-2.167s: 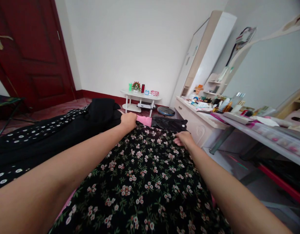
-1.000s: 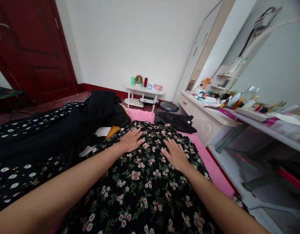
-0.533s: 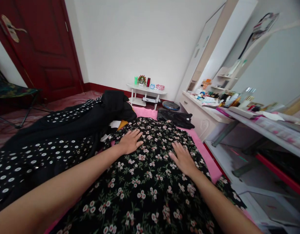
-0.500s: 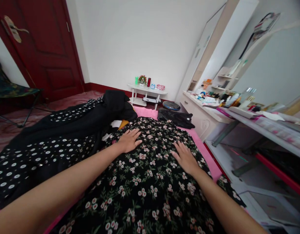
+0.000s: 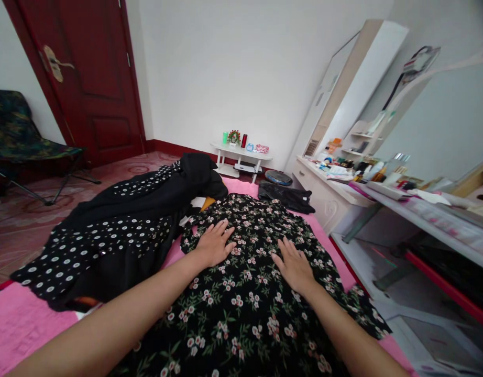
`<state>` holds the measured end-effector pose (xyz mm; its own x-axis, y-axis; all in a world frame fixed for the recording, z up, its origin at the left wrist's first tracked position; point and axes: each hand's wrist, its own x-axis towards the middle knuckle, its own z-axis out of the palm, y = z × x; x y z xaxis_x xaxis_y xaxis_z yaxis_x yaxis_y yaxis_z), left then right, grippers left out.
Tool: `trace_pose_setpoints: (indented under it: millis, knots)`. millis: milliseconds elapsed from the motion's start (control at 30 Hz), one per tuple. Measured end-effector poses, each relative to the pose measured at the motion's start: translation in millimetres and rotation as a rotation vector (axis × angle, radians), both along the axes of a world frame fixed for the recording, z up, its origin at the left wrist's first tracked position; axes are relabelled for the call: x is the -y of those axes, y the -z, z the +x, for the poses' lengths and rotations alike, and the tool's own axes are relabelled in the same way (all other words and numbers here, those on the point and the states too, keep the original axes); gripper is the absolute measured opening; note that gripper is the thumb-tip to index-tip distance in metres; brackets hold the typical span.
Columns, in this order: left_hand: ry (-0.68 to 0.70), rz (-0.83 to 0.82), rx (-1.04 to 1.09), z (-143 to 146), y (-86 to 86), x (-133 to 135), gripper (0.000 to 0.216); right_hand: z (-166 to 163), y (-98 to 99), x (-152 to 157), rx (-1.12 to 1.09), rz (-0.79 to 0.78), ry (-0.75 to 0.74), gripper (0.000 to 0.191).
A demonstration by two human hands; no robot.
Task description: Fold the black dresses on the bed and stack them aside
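A black garment with a floral print (image 5: 245,293), possibly a dress, lies spread out over a pink bedspread (image 5: 33,319). My left hand (image 5: 216,243) rests flat on its upper left part, fingers stretched out. On the right side of the same cloth lies my right hand (image 5: 294,264), also flat with fingers extended. Neither hand grips the fabric. To the left is a heap of black clothes (image 5: 155,199), among them a polka-dot piece (image 5: 72,256). A folded black garment (image 5: 284,196) sits at the far end of the bed.
A white dressing table (image 5: 324,183) with many bottles stands on the right, beside a grey shelf desk (image 5: 430,214). Beyond the bed is a small white table (image 5: 241,150) with a plant. A camouflage folding chair (image 5: 25,141) and a dark red door (image 5: 88,78) are at left.
The view has shifted left, showing more of the chair and pink bedspread. Both hands now lie slightly nearer me on the floral garment, still flat.
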<state>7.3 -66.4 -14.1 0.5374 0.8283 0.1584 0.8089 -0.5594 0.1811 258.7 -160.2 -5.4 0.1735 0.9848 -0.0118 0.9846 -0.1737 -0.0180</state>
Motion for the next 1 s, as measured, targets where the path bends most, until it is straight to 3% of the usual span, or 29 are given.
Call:
trace_pose_setpoints:
  millis: [100, 200, 267, 467, 567, 700, 867, 1000]
  knots:
    - [-0.057, -0.012, 0.002, 23, -21.9, -2, 0.042, -1, -28.0, -21, 0.016, -0.116, 0.036, 0.059]
    - [0.001, -0.007, 0.046, 56, -42.2, -16, 0.031, -22, -51.7, -51, 0.003, 0.009, -0.088, 0.050]
    - [0.054, 0.000, 0.078, 74, -46.5, -33, 0.035, -32, -54.0, -74, -0.037, 0.106, -0.148, 0.048]
    - [0.152, -0.066, 0.071, 100, -22.7, -103, 0.049, -5, -14.1, -135, -0.188, 0.130, -0.130, 0.056]
    - [0.123, -0.099, 0.050, 107, -7.0, -137, 0.058, 22, 4.4, -156, -0.167, 0.114, -0.053, 0.063]
    - [0.052, -0.141, 0.022, 114, 8.3, -171, 0.062, 49, 14.8, -173, -0.079, 0.071, 0.020, 0.065]
    - [0.020, -0.116, 0.012, 117, 16.5, -180, 0.062, 62, 22.2, -182, -0.005, 0.064, 0.101, 0.063]
    - [-0.005, -0.132, -0.082, 113, 5.6, -166, 0.064, 58, 13.5, -184, 0.025, -0.028, 0.139, 0.062]
